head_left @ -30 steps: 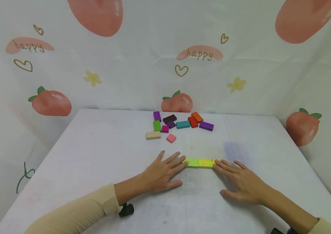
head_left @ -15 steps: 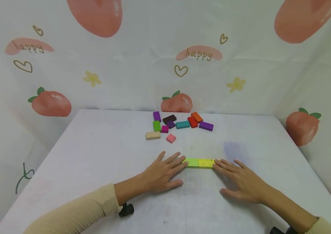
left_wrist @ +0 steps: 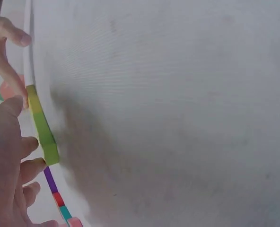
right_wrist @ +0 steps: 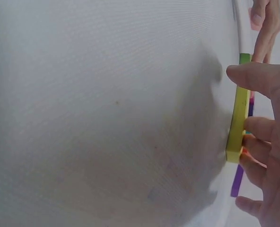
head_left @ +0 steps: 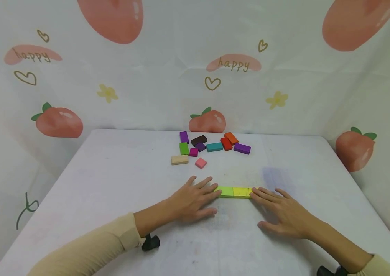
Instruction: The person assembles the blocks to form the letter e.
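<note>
A light green block (head_left: 227,192) and a yellow block (head_left: 242,193) lie flat end to end on the white table, forming one straight strip. My left hand (head_left: 193,201) has its fingers spread and straight, with fingertips touching the green block's left end. At the opposite end, the straight fingers of my right hand (head_left: 284,216) touch the yellow block and cover its right end. Both thumbs point inward on the near side of the strip, apart from it. The left wrist view shows the green block's end face (left_wrist: 51,156) by the fingertips.
Behind the strip lie several coloured blocks, among them a beige one (head_left: 179,160), a pink one (head_left: 200,163), a teal one (head_left: 214,147) and a purple one (head_left: 242,148). The table (head_left: 129,165) ends at a printed curtain (head_left: 160,88) at the back.
My left hand tilts slightly, its thumb and wrist shifting a little upward in the head view. The right hand and both blocks stay nearly still.
</note>
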Motion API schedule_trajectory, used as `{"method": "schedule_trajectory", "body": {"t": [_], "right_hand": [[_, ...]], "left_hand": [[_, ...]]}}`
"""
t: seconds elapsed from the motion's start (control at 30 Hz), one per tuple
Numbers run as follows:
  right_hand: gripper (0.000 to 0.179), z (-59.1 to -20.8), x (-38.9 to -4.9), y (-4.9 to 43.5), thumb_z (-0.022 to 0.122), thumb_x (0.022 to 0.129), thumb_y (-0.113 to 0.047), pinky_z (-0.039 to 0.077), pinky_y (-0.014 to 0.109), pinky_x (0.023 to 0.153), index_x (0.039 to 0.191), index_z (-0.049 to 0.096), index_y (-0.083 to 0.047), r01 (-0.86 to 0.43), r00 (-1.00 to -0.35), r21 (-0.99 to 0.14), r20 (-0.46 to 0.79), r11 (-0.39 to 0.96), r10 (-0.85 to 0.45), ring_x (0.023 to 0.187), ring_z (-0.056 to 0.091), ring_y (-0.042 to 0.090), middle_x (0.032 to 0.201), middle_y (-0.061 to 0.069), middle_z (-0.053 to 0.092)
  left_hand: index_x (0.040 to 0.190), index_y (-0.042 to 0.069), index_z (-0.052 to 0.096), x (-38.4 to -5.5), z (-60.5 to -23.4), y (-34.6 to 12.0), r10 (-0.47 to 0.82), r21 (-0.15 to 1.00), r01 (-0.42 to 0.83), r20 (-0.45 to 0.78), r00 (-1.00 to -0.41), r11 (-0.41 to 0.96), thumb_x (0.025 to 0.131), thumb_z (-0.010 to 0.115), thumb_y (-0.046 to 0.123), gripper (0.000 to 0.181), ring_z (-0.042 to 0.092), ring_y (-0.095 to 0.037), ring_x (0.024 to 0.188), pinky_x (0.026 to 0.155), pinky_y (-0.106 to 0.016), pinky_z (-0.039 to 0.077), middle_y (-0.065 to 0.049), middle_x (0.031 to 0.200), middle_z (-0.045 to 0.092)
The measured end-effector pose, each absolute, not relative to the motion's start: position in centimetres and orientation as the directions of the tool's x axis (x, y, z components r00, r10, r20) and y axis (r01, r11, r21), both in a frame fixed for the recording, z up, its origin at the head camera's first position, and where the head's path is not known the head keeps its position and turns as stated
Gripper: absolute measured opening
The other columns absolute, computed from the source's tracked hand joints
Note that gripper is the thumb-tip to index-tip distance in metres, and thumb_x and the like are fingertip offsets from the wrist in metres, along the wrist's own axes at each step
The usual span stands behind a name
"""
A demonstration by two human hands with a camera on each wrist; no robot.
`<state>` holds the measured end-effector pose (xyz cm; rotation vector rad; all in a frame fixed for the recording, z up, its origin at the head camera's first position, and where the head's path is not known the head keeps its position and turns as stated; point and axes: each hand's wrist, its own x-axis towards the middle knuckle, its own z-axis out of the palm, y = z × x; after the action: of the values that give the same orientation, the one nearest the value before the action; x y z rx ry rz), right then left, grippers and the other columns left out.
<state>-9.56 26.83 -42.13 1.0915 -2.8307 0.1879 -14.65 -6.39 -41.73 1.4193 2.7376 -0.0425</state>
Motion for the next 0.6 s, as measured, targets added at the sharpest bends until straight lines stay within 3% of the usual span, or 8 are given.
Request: {"method": "schedule_trajectory", "body": {"t": [0.17,0.37,0.47,0.6], "right_hand": [[0.074,-42.1,-9.6,26.9,0.07,0.087,-0.051,0.041,0.064,0.099,0.147,0.05,-0.013,-0.679,-0.732,-0.083,0.143,0.729,-0.666,0.136,0.048,0.028,0.15,0.007,0.049],[0.074,-42.1,-9.7,26.9,0.071,0.086,-0.05,0.042,0.063,0.099,0.147,0.05,-0.013,-0.687,-0.725,-0.075,0.142,0.723,-0.674,0.135,0.049,0.029,0.15,0.008,0.049],[0.075,-42.1,-9.7,27.0,0.072,0.085,-0.048,0.043,0.062,0.098,0.147,0.051,-0.012,-0.697,-0.714,-0.069,0.156,0.714,-0.682,0.134,0.05,0.028,0.149,0.008,0.05],[0.075,-42.0,-9.7,27.1,0.074,0.084,-0.045,0.044,0.062,0.097,0.146,0.051,-0.011,-0.711,-0.698,-0.065,0.176,0.7,-0.694,0.133,0.051,0.028,0.148,0.009,0.051]], "left_hand": [[0.156,0.024,0.034,-15.9,-41.0,-6.6,0.803,0.043,0.802,-0.038,-0.595,0.596,0.102,0.038,0.057,0.064,0.02,-0.024,0.151,0.114,-0.06,0.026,0.0,0.161,0.032],[0.157,0.018,0.034,-19.3,-40.2,-8.2,0.715,0.043,0.715,0.018,-0.699,0.698,0.102,0.042,0.053,0.066,0.023,-0.027,0.15,0.114,-0.06,0.027,-0.002,0.161,0.03],[0.156,0.016,0.034,-20.9,-40.2,-9.1,0.671,0.032,0.67,-0.013,-0.741,0.741,0.102,0.043,0.053,0.066,0.024,-0.027,0.149,0.113,-0.061,0.027,-0.003,0.161,0.032],[0.157,0.017,0.032,-22.3,-40.4,-9.8,0.655,0.03,0.655,-0.078,-0.751,0.755,0.102,0.044,0.053,0.067,0.023,-0.028,0.15,0.113,-0.063,0.026,-0.002,0.161,0.03]]}}
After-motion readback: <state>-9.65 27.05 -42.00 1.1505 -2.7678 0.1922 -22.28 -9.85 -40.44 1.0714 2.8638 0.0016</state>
